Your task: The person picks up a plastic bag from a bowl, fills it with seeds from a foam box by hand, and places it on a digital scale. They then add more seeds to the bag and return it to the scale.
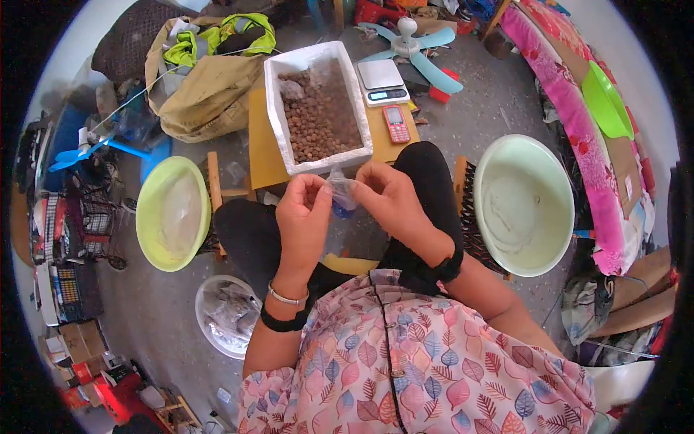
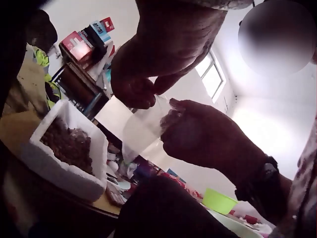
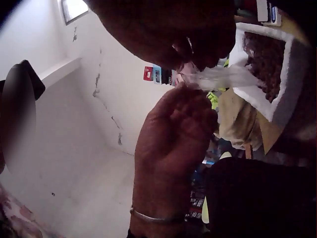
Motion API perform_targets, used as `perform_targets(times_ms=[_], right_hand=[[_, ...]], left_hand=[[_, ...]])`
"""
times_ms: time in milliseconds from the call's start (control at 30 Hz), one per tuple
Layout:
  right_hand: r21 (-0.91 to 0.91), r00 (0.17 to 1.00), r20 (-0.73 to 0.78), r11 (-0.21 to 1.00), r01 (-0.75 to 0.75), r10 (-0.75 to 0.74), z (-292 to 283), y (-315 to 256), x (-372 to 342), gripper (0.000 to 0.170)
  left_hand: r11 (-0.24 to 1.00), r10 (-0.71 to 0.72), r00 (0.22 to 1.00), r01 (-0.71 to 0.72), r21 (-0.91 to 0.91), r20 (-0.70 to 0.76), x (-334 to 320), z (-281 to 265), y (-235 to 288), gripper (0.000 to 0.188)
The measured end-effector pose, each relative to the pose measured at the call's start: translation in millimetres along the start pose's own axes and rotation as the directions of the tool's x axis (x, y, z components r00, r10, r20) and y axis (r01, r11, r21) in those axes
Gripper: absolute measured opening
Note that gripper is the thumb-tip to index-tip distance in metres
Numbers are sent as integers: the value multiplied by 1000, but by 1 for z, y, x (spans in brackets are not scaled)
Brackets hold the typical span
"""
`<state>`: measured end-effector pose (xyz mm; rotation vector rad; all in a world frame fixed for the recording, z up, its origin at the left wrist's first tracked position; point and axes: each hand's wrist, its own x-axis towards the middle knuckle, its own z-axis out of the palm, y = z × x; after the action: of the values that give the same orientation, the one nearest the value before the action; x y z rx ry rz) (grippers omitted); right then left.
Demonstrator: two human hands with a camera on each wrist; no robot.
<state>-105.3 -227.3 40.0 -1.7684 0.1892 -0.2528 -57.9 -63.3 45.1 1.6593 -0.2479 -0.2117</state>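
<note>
Beyond the leaf-print shirt (image 1: pixel 419 354), fingers of the left hand (image 1: pixel 302 215) and right hand (image 1: pixel 399 206) pinched, near the foam box (image 1: pixel 311 166), a clear bag (image 1: pixel 341 191) that probably wanted light, even tension.

Shows, beyond the fingers (image 1: pixel 306 184) and slightly to their right, a red keypad phone (image 1: pixel 396 123) and, farther off, a fan (image 1: pixel 407 46) with pale blue blades. Includes, beyond the fingers to the left, a slumped tan cloth bag (image 1: pixel 210 108) topped with a fluorescent yellow garment (image 1: pixel 184 49). Has, directly left of the fingers, a yellow-green basin (image 1: pixel 150 217) with something pale and translucent inside; to their right, a larger, pale green basin (image 1: pixel 542 231). Includes, well off to the fingers' right, a bright green basin (image 1: pixel 607 100), tilted, beside pink cloth (image 1: pixel 538 65). Shows, behind the fingers and far to the left, brown cardboard boxes (image 1: pixel 81 341). Shows, in the left wrist view, a bright window (image 2: pixel 212 77) up and to the right of the fingers.
</note>
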Motion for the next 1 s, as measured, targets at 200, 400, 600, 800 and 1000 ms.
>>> perform_targets(times_ms=[200,400,600,800,1000], right_hand=[[-247,992,53,961,126,-116,8,10,10,15],[-249,992,85,962,115,-97,24,23,19,16],[-31,995,101,999,8,-5,31,37,43,18],[-207,994,70,974,91,-78,25,27,98,15],[-329,988,115,934,138,-105,30,39,148,14]], left_hand=[[983,66,998,-62,173,-13,7,0,-13,10],[993,-96,994,99,-56,54,20,3,-24,12],[963,-208,977,214,-163,52,38,-4,-33,14],[971,33,998,-20,240,-53,82,-19,-29,15],[966,14,1000,-7,257,-26,134,-30,-20,14]])
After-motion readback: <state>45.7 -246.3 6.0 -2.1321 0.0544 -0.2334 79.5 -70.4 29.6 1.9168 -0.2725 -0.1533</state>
